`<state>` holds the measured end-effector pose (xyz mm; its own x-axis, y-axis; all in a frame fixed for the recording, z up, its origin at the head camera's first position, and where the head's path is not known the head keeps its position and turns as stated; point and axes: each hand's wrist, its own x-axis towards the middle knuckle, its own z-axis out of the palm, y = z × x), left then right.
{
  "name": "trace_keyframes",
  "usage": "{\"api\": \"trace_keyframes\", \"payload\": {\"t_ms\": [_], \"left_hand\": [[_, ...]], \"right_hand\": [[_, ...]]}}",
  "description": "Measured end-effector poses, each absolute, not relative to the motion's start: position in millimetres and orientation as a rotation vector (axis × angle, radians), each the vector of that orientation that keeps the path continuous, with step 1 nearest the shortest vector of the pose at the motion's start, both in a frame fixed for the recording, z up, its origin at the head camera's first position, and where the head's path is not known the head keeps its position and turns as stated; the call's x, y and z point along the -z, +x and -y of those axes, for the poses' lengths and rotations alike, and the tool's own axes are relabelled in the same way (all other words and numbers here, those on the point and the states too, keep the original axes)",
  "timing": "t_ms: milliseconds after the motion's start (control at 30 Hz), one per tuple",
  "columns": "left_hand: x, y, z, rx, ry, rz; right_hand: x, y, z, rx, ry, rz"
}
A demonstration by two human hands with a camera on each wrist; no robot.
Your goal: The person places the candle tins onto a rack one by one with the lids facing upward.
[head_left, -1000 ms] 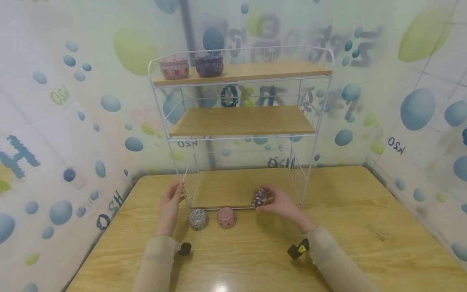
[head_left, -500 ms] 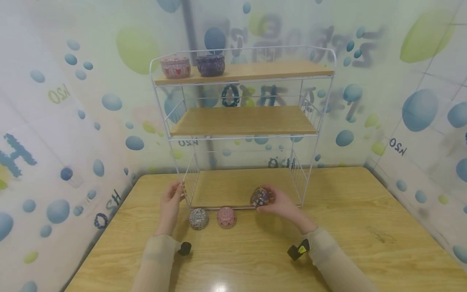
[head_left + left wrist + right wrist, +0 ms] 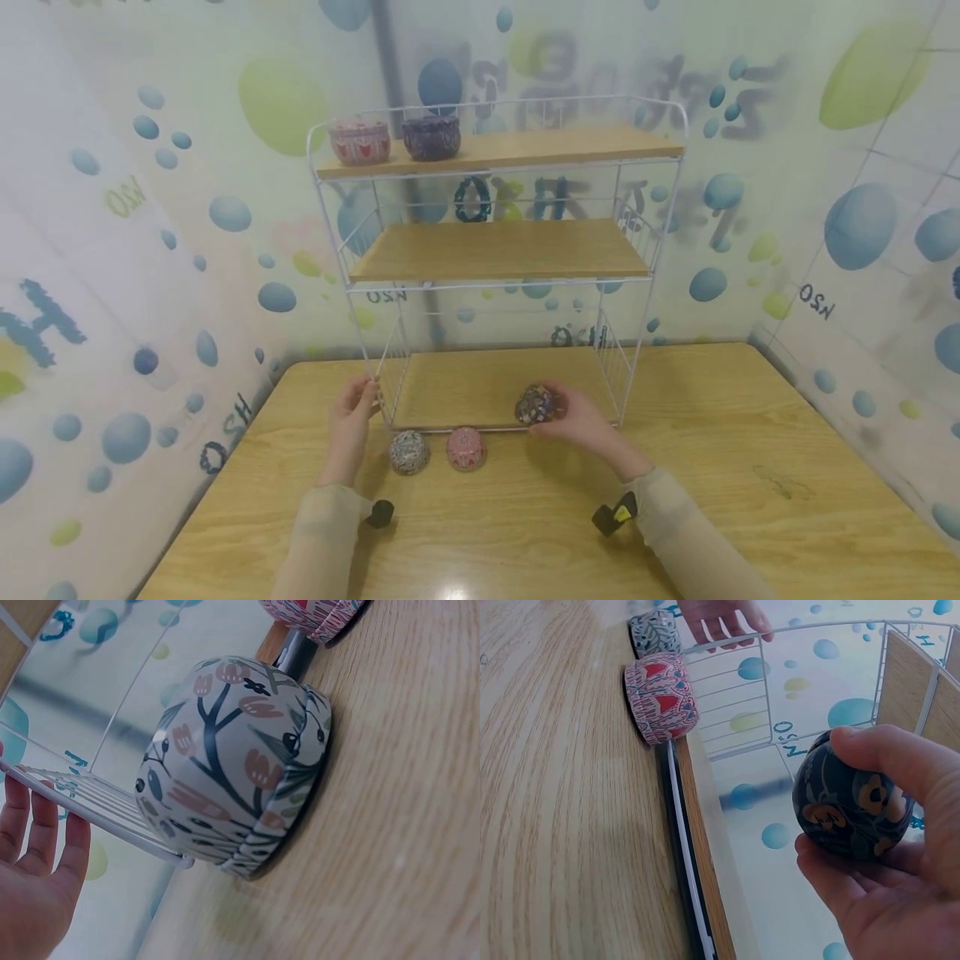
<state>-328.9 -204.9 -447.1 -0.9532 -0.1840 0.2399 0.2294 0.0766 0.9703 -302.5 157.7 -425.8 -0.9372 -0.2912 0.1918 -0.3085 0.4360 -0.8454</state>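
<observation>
My right hand grips a small dark blue tin with orange flowers, thumb on one side and fingers on the other. It is held above the front edge of the bottom shelf, near its right end. My left hand holds the left front post of the white wire rack low down, fingers against the bar. On the table before the rack sit a white floral tin and, to its right, a pink tin with red hearts, rounded ends up.
On the top shelf stand a pink tin and a dark purple tin, both at the left. The rack has a wooden middle shelf. It stands at the back of the wooden table, before a patterned wall.
The dark tin has turned in my right hand, so that more of its patterned rounded end faces the head camera. My left hand and the other tins stay where they were.
</observation>
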Motion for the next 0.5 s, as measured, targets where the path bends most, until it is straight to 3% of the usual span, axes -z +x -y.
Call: {"api": "trace_keyframes", "payload": {"t_ms": [500], "left_hand": [[444.8,-326.4,205.0,1.968,-0.067,2.034]], "right_hand": [[429.1,-305.1,-157.8,-1.694,0.518,2.584]]}}
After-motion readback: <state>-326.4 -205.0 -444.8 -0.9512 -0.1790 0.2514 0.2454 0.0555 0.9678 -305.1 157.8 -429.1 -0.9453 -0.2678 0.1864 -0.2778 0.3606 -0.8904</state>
